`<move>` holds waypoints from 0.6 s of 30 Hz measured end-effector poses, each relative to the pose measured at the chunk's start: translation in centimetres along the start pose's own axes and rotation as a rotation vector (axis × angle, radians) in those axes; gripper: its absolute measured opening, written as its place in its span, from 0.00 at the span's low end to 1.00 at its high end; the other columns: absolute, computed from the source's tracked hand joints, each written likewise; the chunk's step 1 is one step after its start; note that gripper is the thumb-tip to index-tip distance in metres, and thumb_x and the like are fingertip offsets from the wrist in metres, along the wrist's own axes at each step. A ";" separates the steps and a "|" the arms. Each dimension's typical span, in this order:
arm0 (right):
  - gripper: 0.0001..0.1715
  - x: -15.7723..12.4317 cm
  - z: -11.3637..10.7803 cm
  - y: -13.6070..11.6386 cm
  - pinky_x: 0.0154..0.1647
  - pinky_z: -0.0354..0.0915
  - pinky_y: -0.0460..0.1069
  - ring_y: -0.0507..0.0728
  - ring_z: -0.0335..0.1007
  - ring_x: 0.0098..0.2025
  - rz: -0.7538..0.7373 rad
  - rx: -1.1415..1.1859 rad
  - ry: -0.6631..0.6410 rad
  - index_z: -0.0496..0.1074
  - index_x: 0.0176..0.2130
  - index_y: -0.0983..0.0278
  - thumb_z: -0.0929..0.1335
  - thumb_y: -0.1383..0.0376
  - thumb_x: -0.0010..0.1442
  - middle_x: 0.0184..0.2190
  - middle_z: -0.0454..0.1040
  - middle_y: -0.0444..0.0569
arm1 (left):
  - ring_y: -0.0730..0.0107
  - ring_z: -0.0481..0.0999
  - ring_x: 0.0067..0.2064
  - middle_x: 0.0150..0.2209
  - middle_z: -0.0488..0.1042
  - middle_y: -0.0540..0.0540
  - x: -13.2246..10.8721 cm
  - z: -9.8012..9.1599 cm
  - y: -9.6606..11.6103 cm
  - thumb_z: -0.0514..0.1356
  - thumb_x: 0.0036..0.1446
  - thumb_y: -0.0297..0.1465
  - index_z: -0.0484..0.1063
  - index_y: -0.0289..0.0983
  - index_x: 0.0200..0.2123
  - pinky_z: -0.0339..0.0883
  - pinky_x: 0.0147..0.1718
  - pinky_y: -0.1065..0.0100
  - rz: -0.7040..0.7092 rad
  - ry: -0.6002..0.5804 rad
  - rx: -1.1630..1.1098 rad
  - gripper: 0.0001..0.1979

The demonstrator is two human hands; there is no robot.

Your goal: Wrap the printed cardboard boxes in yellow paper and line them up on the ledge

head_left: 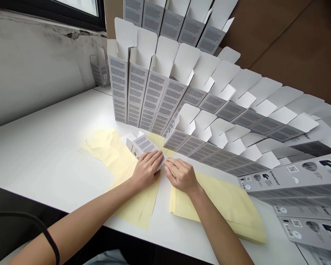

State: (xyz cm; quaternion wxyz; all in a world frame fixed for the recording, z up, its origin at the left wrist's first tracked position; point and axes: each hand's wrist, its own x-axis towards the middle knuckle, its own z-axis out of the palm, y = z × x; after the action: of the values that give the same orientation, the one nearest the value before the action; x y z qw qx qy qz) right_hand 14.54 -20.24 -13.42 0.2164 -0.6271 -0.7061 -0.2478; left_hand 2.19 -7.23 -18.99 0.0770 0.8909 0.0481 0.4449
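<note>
Lightly, the left hand grips a thin, crushable paperboard carton by its long edge, the right hand pinching its end, over yellow paper.

Packing room, white table, open cartons

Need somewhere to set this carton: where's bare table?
Bare white table lies left of the yellow sheets. A narrow strip runs between those sheets. Crowded: around the left hand and right hand, and rightward, where the grey cartons stand packed.
</note>
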 end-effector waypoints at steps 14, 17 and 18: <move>0.09 -0.1 0.5 -0.4 0.31 0.64 0.48 0.53 0.66 0.33 0.093 0.108 0.074 0.76 0.39 0.65 0.66 0.69 0.59 0.36 0.74 0.52 | 0.56 0.71 0.56 0.55 0.72 0.39 0.0 0.0 -0.1 0.56 0.56 0.27 0.63 0.33 0.58 0.59 0.54 0.56 0.009 -0.004 0.015 0.25; 0.10 0.0 0.8 0.3 0.30 0.65 0.48 0.53 0.66 0.31 0.291 0.219 0.124 0.78 0.35 0.65 0.65 0.68 0.62 0.33 0.73 0.52 | 0.55 0.70 0.57 0.55 0.72 0.39 -0.1 0.0 -0.1 0.56 0.55 0.26 0.62 0.33 0.59 0.59 0.54 0.55 0.009 -0.016 0.007 0.26; 0.12 0.1 0.9 0.4 0.28 0.65 0.48 0.53 0.66 0.30 0.380 0.307 0.130 0.78 0.35 0.65 0.65 0.66 0.62 0.33 0.72 0.52 | 0.55 0.70 0.57 0.55 0.72 0.38 -0.1 0.1 -0.2 0.56 0.55 0.26 0.62 0.34 0.59 0.59 0.53 0.55 0.010 -0.016 0.005 0.27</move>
State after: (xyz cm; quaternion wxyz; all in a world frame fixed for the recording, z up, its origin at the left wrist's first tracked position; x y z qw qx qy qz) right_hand 14.96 -19.54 -14.04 0.3965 -0.6911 -0.5896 -0.1325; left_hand 2.16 -7.10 -19.15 0.0729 0.8949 0.0440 0.4381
